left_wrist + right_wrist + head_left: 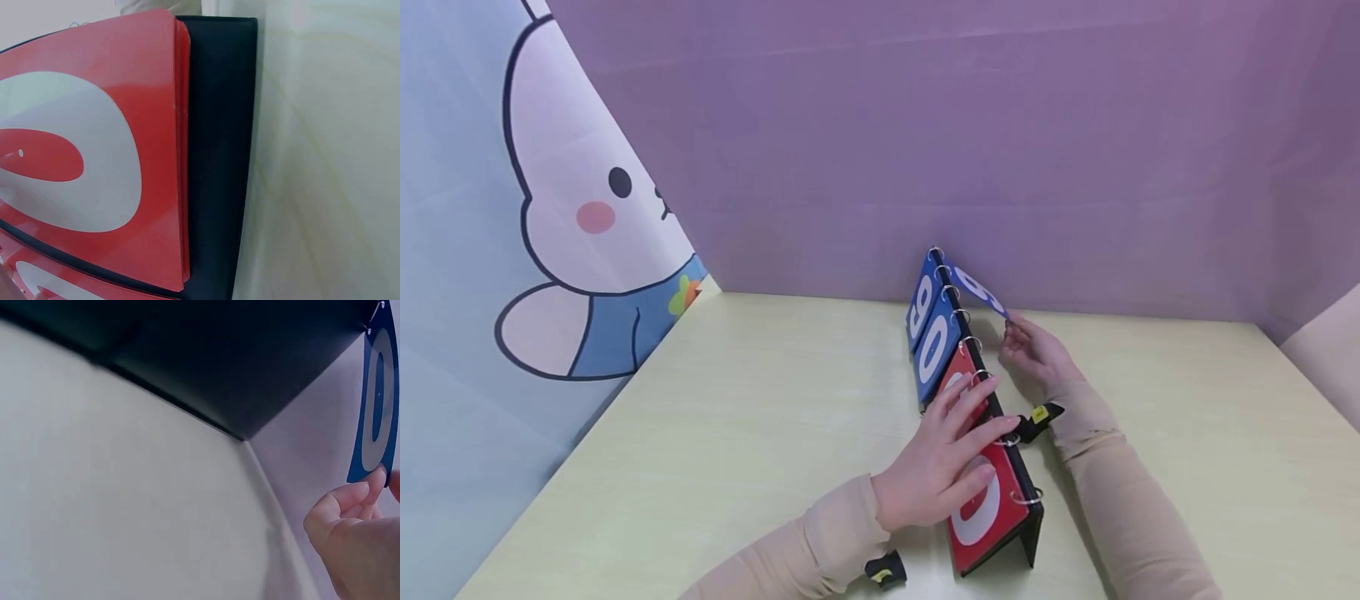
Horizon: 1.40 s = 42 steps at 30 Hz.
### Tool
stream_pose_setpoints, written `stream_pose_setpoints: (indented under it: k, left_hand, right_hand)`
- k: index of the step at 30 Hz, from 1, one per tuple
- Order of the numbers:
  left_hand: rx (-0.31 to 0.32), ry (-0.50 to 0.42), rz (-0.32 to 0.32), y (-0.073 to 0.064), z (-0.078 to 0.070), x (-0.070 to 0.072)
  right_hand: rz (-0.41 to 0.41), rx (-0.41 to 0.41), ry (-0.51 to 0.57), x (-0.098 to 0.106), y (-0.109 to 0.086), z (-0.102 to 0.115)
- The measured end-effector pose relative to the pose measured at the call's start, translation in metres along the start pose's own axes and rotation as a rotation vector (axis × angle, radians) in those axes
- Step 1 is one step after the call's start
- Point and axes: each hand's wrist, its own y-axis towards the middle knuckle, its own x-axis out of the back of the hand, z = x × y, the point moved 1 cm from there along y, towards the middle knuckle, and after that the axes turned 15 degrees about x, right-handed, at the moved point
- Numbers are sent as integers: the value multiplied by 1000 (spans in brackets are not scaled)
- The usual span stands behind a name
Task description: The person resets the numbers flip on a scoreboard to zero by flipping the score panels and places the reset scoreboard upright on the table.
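Observation:
A tabletop flip scoreboard (1021,467) with a black tent-shaped stand stands lengthwise, metal rings along its top ridge. Blue number cards (934,346) hang at its far end, and red number cards (977,521) at the near end. My left hand (936,471) rests across the red cards with fingers spread, fingertips at the ridge. On the other side, my right hand (1037,350) pinches the lower edge of a blue card (977,287) swung over the rings. That blue card (378,406) shows a white 0 in the right wrist view. A red card (150,156) fills much of the left wrist view.
The pale table (775,375) meets a purple backdrop (962,125) just behind the scoreboard's far end. A blue sheet with a cartoon rabbit (602,208) hangs at the left. Black straps (1037,421) with yellow labels sit by both wrists.

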Motion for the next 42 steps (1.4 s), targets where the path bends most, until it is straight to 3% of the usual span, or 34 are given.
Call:
stream_pose_setpoints:
  k: [3,16,26,32,42]
  left_hand:
    - [2,2,-1,0,0,0]
    - [36,-25,17,-1,-1,2]
    - [31,-12,17,0,-1,2]
    - [40,-30,18,0,-1,2]
    - [7,-5,-4,1,0,0]
  right_hand:
    - [46,46,-114,-7,-1,12]
    - [130,152,-352,-39,-13,52]
    - [166,456,-847,-80,-17,70]
    - [144,569,-1123,-106,-18,73]
    - [162,703,-1294,-137,-16,61]
